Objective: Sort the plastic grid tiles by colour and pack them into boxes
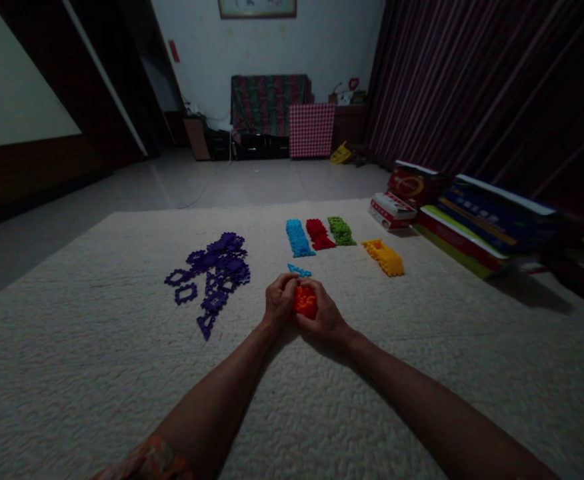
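Both my hands meet low over the pale quilted mat (292, 413), wrapped round a bundle of orange-red plastic pieces with toothed edges (305, 302). My left hand (279, 298) closes on its left side, while my right hand (326, 313) grips it from the right. Fingers cover part of the bundle. Just beyond my fingertips lies a small light-blue toothed piece (299, 270). Farther off, a light-blue stack (299, 238), a red stack (319, 234) and a green stack (341, 231) lie side by side. A yellow stack (384, 257) rests to their right.
A loose heap of purple toothed pieces (217, 263), some with open centres, spreads to the left. At the right stand a small white-and-red box (393, 211), a dark red box (415, 183) and a large blue box (497, 217). Low furniture (262, 143) lines the far wall.
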Tool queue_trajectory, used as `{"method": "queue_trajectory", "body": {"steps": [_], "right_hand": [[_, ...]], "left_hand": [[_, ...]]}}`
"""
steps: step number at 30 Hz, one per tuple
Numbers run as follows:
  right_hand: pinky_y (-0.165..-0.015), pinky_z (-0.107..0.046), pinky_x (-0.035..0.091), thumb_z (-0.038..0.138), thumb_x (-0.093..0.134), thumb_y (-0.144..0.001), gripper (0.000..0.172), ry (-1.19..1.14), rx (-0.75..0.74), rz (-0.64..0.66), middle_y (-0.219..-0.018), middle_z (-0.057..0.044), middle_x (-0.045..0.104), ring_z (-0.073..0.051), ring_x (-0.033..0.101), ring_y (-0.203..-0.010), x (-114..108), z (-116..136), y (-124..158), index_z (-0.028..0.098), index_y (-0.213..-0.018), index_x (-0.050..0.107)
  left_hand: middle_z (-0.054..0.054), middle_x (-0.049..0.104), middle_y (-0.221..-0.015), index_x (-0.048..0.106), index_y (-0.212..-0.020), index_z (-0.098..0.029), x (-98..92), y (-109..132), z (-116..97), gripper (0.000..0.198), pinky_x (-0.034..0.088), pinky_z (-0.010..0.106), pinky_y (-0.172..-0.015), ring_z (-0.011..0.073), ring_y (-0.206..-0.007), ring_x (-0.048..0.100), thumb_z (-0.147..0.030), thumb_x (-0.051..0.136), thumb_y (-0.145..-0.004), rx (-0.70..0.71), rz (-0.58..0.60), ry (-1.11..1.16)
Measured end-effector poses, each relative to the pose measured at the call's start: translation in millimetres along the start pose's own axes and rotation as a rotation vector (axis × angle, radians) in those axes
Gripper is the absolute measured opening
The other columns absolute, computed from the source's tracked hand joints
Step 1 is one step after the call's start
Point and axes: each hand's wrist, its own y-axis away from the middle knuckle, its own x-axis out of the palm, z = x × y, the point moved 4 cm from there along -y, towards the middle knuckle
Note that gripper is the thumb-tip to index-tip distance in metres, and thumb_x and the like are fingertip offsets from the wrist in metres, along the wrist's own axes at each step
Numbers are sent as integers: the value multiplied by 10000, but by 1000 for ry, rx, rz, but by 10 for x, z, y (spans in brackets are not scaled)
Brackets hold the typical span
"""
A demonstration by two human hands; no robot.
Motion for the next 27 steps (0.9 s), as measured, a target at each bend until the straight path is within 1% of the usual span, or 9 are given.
{"method": "queue_trajectory", "body": {"steps": [5,7,11,14,18,20,23,25,27], "right_hand": [[-1038,-485,476,166,655,-714,688,16,101,33,-1308,-134,561,-268,572,-1193,7,0,-19,209,-1355,407],[-1051,-484,469,166,643,-723,685,16,94,61,-1333,-142,547,-269,563,-1210,7,35,-26,201,-1362,402],[-1123,-497,401,158,606,-726,723,49,36,104,-1405,-171,496,-285,494,-1313,2,99,6,174,-1402,350],[-1129,-487,399,133,571,-728,750,97,79,105,-1435,-164,478,-279,480,-1338,3,107,72,193,-1430,311],[-1067,-492,458,122,560,-718,716,124,160,76,-1362,-151,536,-277,556,-1243,8,89,131,209,-1394,340],[-1060,-490,463,105,553,-697,715,89,128,46,-1333,-138,548,-271,566,-1220,11,81,118,217,-1375,356],[-1099,-497,430,73,529,-672,772,58,2,0,-1384,-135,500,-273,509,-1290,14,65,74,232,-1404,341],[-1124,-512,403,55,514,-663,812,64,-71,0,-1410,-135,473,-278,473,-1329,22,39,59,239,-1430,326],[-1141,-532,380,48,515,-660,836,79,-90,13,-1424,-142,461,-287,452,-1353,26,-10,69,237,-1449,314]], "left_hand": [[53,752,-859,729,-841,-178,3,4,57,225,543,356,-861,227,-889,691,-238,544,-727,-52,5,55],[51,749,-859,727,-853,-177,3,2,88,255,548,357,-858,227,-890,688,-219,529,-698,-66,15,78],[48,740,-854,715,-862,-173,0,4,121,298,551,357,-848,215,-861,681,-192,495,-661,-60,16,82],[45,733,-840,707,-865,-172,5,26,97,285,550,344,-822,202,-827,677,-191,497,-674,-41,6,81],[48,723,-849,704,-878,-172,11,81,-3,256,547,324,-790,195,-816,676,-200,511,-713,-1,-11,61],[51,718,-863,705,-883,-175,-1,103,-78,233,544,324,-797,194,-830,675,-206,516,-750,64,-30,20],[59,720,-919,704,-894,-183,-27,125,-174,206,538,329,-837,198,-889,671,-219,520,-808,191,-59,-59],[62,725,-951,706,-919,-185,-26,132,-184,214,535,329,-859,200,-914,673,-217,513,-833,215,-48,-105],[65,735,-956,711,-948,-183,0,140,-154,229,533,330,-865,201,-908,681,-219,504,-857,187,-8,-151]]}}
